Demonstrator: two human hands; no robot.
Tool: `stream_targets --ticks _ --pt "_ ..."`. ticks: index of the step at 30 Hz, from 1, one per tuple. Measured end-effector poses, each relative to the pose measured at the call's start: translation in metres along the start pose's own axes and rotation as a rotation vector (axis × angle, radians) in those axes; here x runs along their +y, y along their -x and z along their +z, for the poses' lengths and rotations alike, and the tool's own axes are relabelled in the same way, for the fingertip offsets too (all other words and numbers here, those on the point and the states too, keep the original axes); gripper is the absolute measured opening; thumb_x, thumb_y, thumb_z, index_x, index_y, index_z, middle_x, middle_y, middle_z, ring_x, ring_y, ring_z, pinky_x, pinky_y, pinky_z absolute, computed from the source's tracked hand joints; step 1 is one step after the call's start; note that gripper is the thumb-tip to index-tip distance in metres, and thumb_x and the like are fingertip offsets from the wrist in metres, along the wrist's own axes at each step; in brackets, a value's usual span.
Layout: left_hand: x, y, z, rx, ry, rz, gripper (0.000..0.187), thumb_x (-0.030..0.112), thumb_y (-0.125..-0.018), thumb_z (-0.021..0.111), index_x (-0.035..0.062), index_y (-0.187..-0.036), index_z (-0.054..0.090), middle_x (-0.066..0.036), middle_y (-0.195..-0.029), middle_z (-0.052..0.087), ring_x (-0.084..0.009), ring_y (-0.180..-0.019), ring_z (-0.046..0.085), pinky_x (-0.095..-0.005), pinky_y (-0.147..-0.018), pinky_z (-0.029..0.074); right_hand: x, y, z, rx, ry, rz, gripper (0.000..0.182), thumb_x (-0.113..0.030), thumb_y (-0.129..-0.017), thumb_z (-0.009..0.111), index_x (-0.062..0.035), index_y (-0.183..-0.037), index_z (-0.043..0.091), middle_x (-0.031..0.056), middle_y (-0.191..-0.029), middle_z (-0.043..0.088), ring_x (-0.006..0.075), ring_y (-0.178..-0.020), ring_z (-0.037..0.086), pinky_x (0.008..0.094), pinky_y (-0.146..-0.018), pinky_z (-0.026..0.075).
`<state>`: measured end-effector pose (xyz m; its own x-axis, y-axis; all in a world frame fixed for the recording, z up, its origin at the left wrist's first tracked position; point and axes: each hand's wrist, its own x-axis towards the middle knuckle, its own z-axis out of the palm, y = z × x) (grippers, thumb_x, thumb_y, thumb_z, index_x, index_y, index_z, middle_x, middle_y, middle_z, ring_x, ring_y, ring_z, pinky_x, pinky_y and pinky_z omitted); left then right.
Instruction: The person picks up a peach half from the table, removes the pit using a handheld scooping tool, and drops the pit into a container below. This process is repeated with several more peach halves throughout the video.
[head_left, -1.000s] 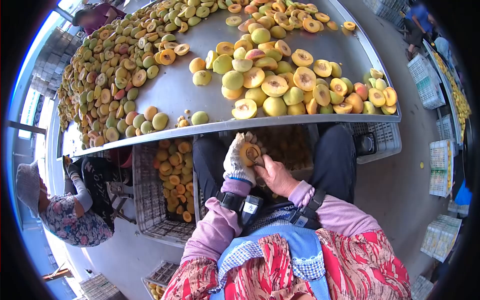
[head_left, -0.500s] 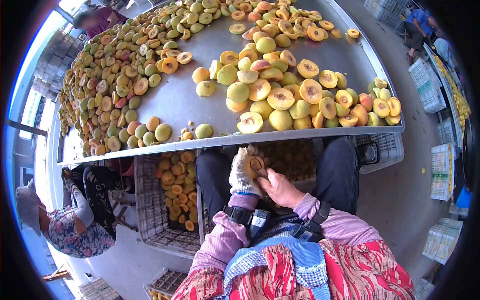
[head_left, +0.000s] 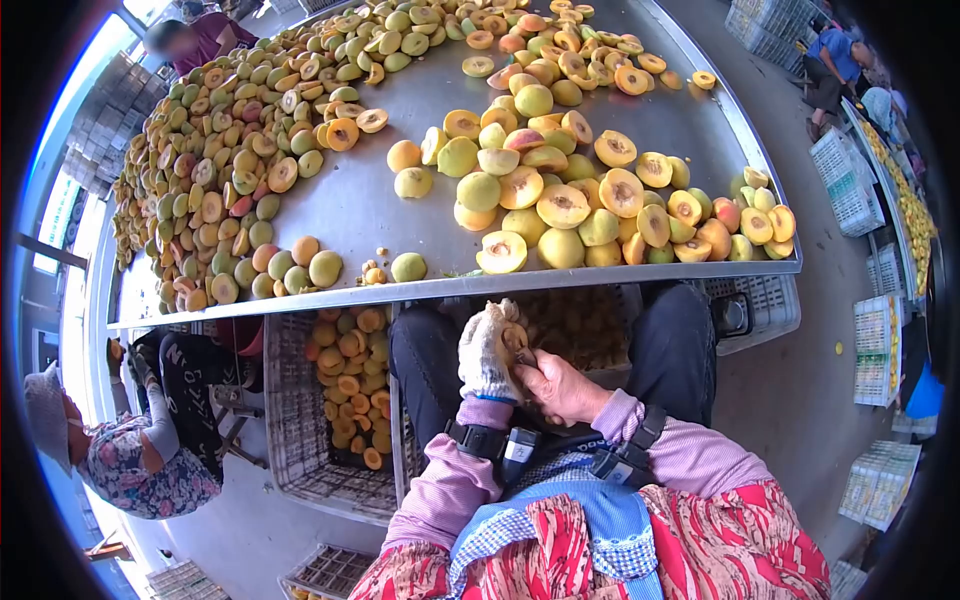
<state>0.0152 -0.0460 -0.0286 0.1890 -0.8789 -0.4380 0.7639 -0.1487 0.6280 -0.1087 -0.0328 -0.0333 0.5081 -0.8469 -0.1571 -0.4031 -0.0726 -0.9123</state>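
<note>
My left hand [head_left: 490, 352], in a pale knitted glove, is closed around a peach half [head_left: 516, 338] that its fingers largely cover. Bare and pressed close beside it, my right hand [head_left: 566, 388] is closed with the thumb toward the fruit. A small dark part of a tool [head_left: 524, 356] shows at the right thumb; the rest of it is hidden in the fist. Both hands are above my lap, just below the near edge of the metal table [head_left: 360, 230]. Cut yellow peaches [head_left: 563, 202] lie piled on the table above them.
A larger peach heap [head_left: 220, 170] covers the table's left side. Under the table, a crate [head_left: 290, 420] holds peach halves, and more fruit [head_left: 575, 325] lies between my knees. A co-worker [head_left: 130, 440] sits at left. Stacked crates [head_left: 877, 350] stand at right.
My left hand has turned, so the peach half's cut face, visible before, is now mostly hidden. The right hand stays against it, slightly lower. The view has shifted a little.
</note>
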Motion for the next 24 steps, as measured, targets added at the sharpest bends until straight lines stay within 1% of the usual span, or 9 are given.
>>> stream_targets --ticks 2,6,8,9,15,17,19,22,24 --pt "-0.006 0.006 0.001 0.043 -0.081 0.160 0.018 0.018 -0.085 0.059 0.0018 -0.093 0.061 -0.009 -0.087 0.062 -0.0214 -0.076 0.059 -0.0328 -0.066 0.050 -0.036 0.005 -0.010 -0.187 -0.275 0.428 0.030 -0.026 -0.092 0.048 0.0018 -0.102 0.046 0.0174 -0.084 0.063 0.0305 -0.079 0.061 0.0396 -0.074 0.048" --pt "-0.001 0.003 -0.002 0.045 -0.092 0.067 0.020 0.018 -0.084 0.060 0.0023 -0.096 0.060 -0.009 -0.091 0.062 -0.0195 -0.080 0.058 -0.0310 -0.069 0.049 -0.036 0.006 -0.015 -0.257 -0.393 0.603 0.033 -0.029 -0.090 0.049 0.0020 -0.100 0.048 0.0279 -0.086 0.060 0.0439 -0.085 0.058 0.0439 -0.072 0.047" --pt "-0.002 0.003 -0.005 0.055 0.003 -0.080 0.020 0.017 -0.084 0.060 0.0024 -0.097 0.060 -0.008 -0.093 0.062 -0.0191 -0.082 0.058 -0.0305 -0.070 0.049 0.001 0.006 0.001 -0.026 -0.020 0.094 0.034 -0.030 -0.090 0.050 0.0018 -0.101 0.047 0.0269 -0.088 0.060 0.0431 -0.087 0.058 0.0437 -0.074 0.047" --pt "0.000 0.002 -0.003 0.062 0.098 -0.222 0.020 0.016 -0.083 0.060 0.0026 -0.098 0.060 -0.008 -0.094 0.062 -0.0187 -0.084 0.058 -0.0299 -0.071 0.048 0.003 0.004 0.000 -0.027 -0.019 0.092 0.034 -0.030 -0.090 0.050 0.0018 -0.101 0.047 0.0269 -0.088 0.060 0.0431 -0.087 0.058 0.0437 -0.074 0.047" --pt "-0.001 0.003 -0.002 0.093 -0.186 0.040 0.019 0.021 -0.083 0.061 0.0041 -0.091 0.062 -0.006 -0.084 0.061 -0.0192 -0.072 0.057 -0.0297 -0.066 0.048 -0.008 0.006 -0.013 -0.149 -0.095 0.216 0.035 -0.029 -0.089 0.052 0.0016 -0.105 0.045 0.0278 -0.089 0.060 0.0440 -0.089 0.057 0.0443 -0.075 0.047" --pt "0.000 0.003 -0.006 0.015 -0.089 -0.260 0.020 0.022 -0.083 0.060 0.0045 -0.091 0.062 -0.006 -0.084 0.061 -0.0195 -0.070 0.057 -0.0296 -0.064 0.047 0.008 0.011 -0.018 -0.152 0.048 0.060 0.035 -0.029 -0.088 0.052 0.0017 -0.104 0.045 0.0274 -0.089 0.060 0.0430 -0.090 0.057 0.0446 -0.076 0.046" --pt "-0.006 0.002 -0.006 0.022 -0.029 -0.271 0.020 0.023 -0.083 0.060 0.0052 -0.091 0.062 -0.006 -0.086 0.061 -0.0194 -0.073 0.057 -0.0301 -0.065 0.047 0.010 0.012 -0.019 -0.140 0.135 0.012 0.035 -0.029 -0.088 0.053 0.0015 -0.104 0.045 0.0269 -0.088 0.060 0.0421 -0.087 0.058 0.0449 -0.074 0.046" --pt "0.001 0.005 0.007 0.087 0.050 -0.218 0.021 0.028 -0.085 0.058 0.0076 -0.091 0.059 -0.004 -0.089 0.058 -0.0193 -0.083 0.054 -0.0324 -0.071 0.047 0.005 0.006 -0.009 -0.100 0.004 0.032 0.034 -0.028 -0.088 0.053 0.0020 -0.102 0.044 0.0275 -0.086 0.060 0.0430 -0.084 0.058 0.0462 -0.070 0.047" --pt "0.001 0.006 0.009 0.010 0.135 -0.180 0.022 0.029 -0.085 0.058 0.0078 -0.091 0.058 -0.004 -0.088 0.057 -0.0198 -0.082 0.053 -0.0332 -0.072 0.047 0.000 0.010 0.005 0.151 0.059 -0.020 0.032 -0.028 -0.088 0.053 0.0019 -0.097 0.044 0.0278 -0.082 0.059 0.0447 -0.080 0.057 0.0482 -0.066 0.047"
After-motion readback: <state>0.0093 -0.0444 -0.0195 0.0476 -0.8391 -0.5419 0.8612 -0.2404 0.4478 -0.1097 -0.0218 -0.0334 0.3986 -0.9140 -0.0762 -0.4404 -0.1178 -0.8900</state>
